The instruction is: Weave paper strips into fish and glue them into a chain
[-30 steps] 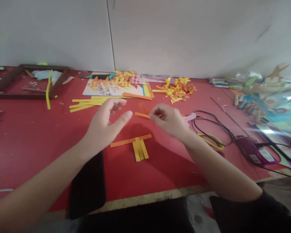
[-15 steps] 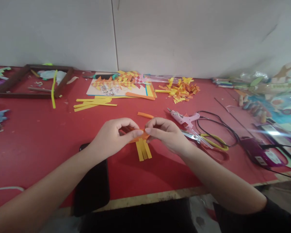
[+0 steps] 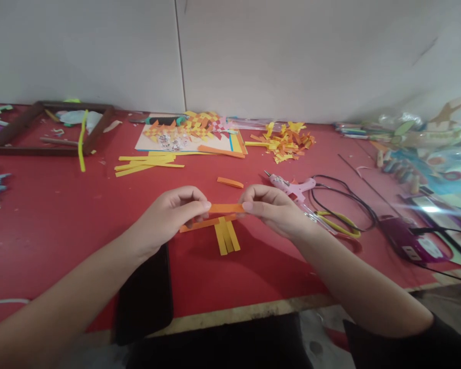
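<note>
My left hand [image 3: 172, 215] and my right hand [image 3: 272, 207] each pinch one end of a short orange paper strip [image 3: 226, 208], held level just above the red table [image 3: 61, 215]. Under it lies a small woven start [image 3: 225, 231]: several yellow strips crossed by one orange strip. Another loose orange strip [image 3: 230, 182] lies a little farther back.
A black phone [image 3: 144, 297] lies under my left forearm. A pink glue gun [image 3: 292, 187], scissors [image 3: 330, 225] and black cables sit to the right. Yellow strips [image 3: 146, 164], a woven paper sheet [image 3: 188, 134] and a scrap pile [image 3: 286, 141] lie behind. A wooden frame [image 3: 42, 128] sits at back left.
My hands came together over the woven piece, took hold of an orange strip and pulled it out straight between them.
</note>
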Demonstrator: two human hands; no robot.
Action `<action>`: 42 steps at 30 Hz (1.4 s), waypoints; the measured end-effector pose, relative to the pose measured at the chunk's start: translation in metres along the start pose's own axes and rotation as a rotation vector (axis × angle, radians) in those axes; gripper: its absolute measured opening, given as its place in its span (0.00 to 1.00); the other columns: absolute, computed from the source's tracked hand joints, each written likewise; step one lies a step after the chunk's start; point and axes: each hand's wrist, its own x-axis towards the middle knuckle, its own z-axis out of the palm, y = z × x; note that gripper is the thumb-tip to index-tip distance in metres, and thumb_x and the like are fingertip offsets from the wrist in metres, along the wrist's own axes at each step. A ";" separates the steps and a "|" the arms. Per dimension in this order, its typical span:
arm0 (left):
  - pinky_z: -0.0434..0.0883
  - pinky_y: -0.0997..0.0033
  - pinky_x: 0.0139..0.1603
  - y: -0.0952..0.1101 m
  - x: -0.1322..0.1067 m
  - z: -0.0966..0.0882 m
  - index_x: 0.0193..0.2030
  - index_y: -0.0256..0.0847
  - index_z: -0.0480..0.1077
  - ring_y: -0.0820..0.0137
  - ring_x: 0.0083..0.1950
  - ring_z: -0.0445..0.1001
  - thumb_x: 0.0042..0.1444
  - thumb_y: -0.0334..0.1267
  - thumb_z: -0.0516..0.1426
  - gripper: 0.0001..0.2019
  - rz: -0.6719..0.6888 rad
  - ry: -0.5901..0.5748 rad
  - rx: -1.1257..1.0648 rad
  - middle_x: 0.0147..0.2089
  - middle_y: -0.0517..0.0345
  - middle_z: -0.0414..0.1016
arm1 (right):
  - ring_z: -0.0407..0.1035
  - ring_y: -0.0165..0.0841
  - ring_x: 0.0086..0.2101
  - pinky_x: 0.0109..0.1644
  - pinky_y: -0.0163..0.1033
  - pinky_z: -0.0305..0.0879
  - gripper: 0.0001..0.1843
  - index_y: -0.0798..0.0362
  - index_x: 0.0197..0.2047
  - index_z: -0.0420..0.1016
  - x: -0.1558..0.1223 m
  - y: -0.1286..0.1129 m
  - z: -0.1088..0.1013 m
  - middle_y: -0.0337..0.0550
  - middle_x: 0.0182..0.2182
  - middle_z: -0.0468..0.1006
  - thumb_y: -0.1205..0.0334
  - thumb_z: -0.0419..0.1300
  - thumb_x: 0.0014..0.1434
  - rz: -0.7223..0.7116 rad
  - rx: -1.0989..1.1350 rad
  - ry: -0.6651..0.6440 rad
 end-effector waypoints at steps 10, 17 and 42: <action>0.69 0.74 0.32 -0.007 -0.001 -0.020 0.29 0.42 0.70 0.70 0.32 0.73 0.55 0.44 0.59 0.09 0.013 0.006 0.148 0.29 0.61 0.74 | 0.71 0.27 0.24 0.30 0.35 0.69 0.14 0.54 0.29 0.75 0.000 -0.002 -0.019 0.38 0.22 0.77 0.55 0.71 0.55 -0.010 -0.096 0.089; 0.75 0.68 0.51 0.006 -0.011 -0.031 0.58 0.55 0.74 0.59 0.57 0.77 0.56 0.50 0.63 0.22 0.092 -0.337 0.490 0.59 0.56 0.77 | 0.69 0.25 0.20 0.26 0.32 0.69 0.16 0.54 0.30 0.74 -0.002 -0.008 -0.005 0.36 0.20 0.76 0.53 0.73 0.52 0.074 -0.121 -0.019; 0.69 0.64 0.38 -0.034 0.008 -0.010 0.48 0.45 0.73 0.58 0.41 0.77 0.63 0.45 0.56 0.12 0.208 0.120 0.878 0.39 0.52 0.80 | 0.72 0.36 0.37 0.45 0.44 0.69 0.03 0.51 0.39 0.77 -0.011 0.028 0.000 0.46 0.35 0.81 0.61 0.63 0.63 -0.562 -1.026 -0.079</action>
